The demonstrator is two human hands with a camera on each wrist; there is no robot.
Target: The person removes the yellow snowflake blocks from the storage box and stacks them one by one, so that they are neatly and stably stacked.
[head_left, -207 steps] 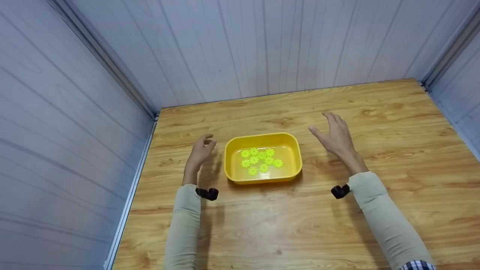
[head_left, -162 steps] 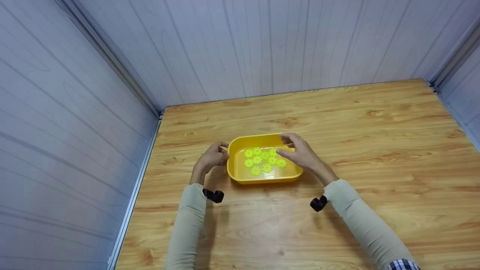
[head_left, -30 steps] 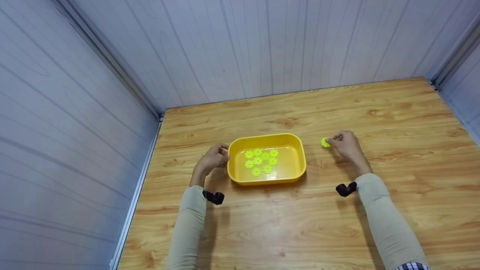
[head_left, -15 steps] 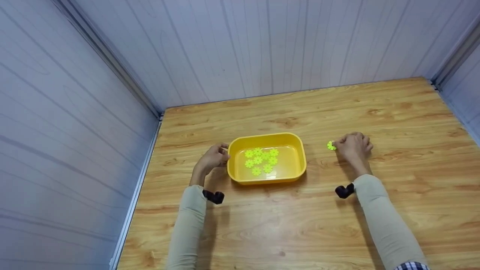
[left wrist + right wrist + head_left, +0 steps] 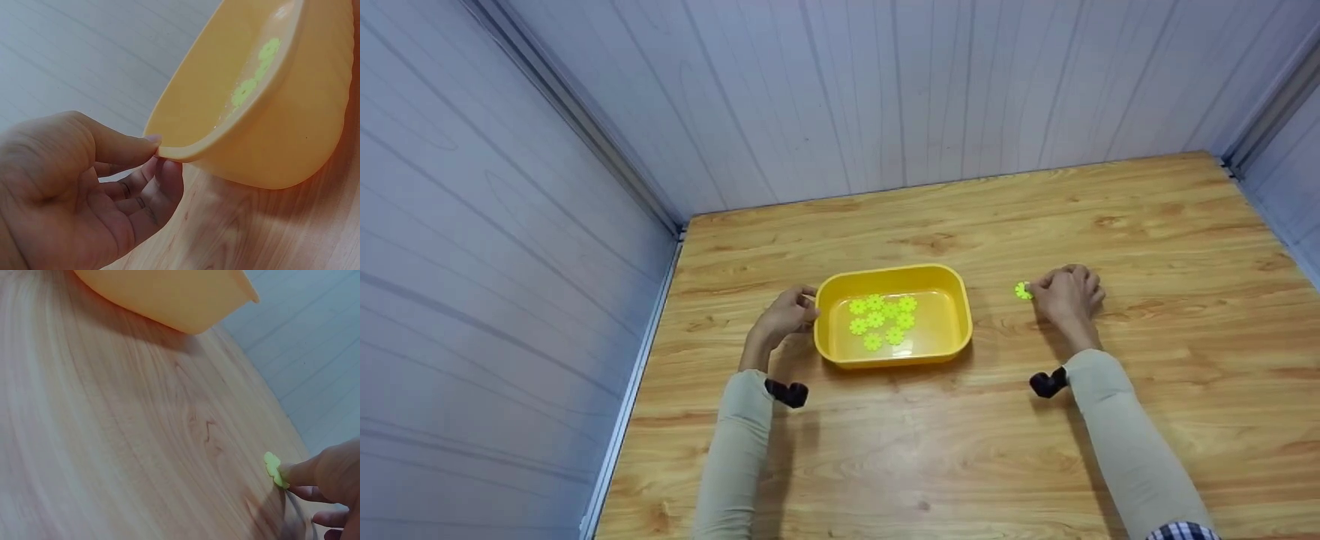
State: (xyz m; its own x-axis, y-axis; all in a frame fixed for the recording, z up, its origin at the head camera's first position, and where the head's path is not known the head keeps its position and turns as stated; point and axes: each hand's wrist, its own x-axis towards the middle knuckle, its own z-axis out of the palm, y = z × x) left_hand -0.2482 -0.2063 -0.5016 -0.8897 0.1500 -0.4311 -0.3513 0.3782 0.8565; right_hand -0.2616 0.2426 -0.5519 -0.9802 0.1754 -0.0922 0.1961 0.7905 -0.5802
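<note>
So, grooved walls [image 5: 855,97] border the wood-grained worktop [image 5: 915,442]; my left hand [image 5: 785,315] pinches a yellow tub [image 5: 892,361] by its rim, my right hand [image 5: 1067,295] a lime flower [image 5: 1021,290].

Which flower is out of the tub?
The yellow-green flower the right hand pinches, to the right of the yellow tub; the other flowers all lie inside it.

No readable text or labels.

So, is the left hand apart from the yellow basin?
No, the left hand pinches the yellow basin at its edge.
</note>
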